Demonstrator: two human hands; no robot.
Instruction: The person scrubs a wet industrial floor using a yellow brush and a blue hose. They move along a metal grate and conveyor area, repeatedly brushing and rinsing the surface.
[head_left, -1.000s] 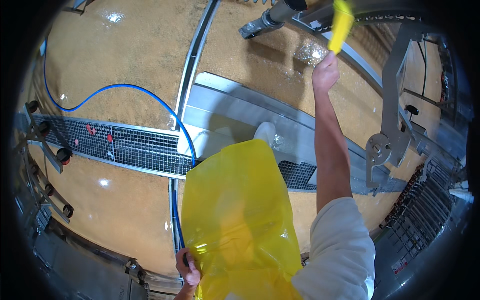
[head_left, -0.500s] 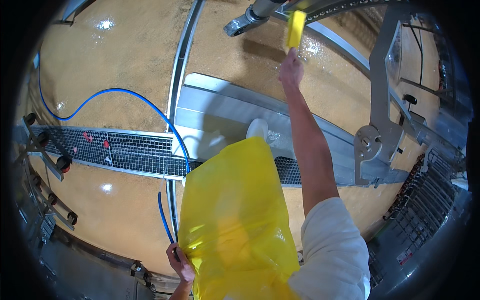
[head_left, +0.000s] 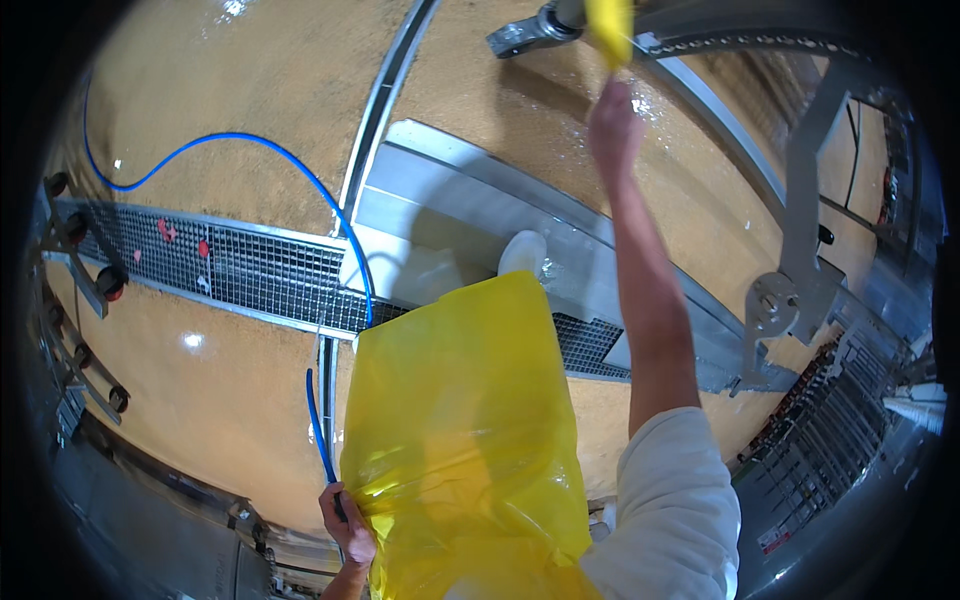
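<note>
My right arm [head_left: 655,300] is stretched far forward. At its end my right hand [head_left: 615,135] is closed around a yellow scrub brush [head_left: 609,32], which is smeared by motion and partly cut off by the upper edge. The brush is beside a curved metal frame [head_left: 740,38] with a row of holes. Low on the left, my left hand [head_left: 347,528] grips a blue hose [head_left: 317,425] next to my yellow apron [head_left: 460,390]. The hose's free end points up and away, with what looks like a thin spray of water from it.
Another length of blue hose [head_left: 265,140] curves over the wet tan floor [head_left: 250,70]. A drain grate [head_left: 270,262] with red scraps on it crosses the view beside metal plates [head_left: 450,215]. Wheeled frames [head_left: 75,230] stand left; a caster [head_left: 525,38] and metal machine arm [head_left: 800,220] are ahead and right.
The brush has swung up slightly, and its angle has changed. My right hand stays near the curved frame while the whole view shifts a little. The left hand keeps its hold on the hose.
</note>
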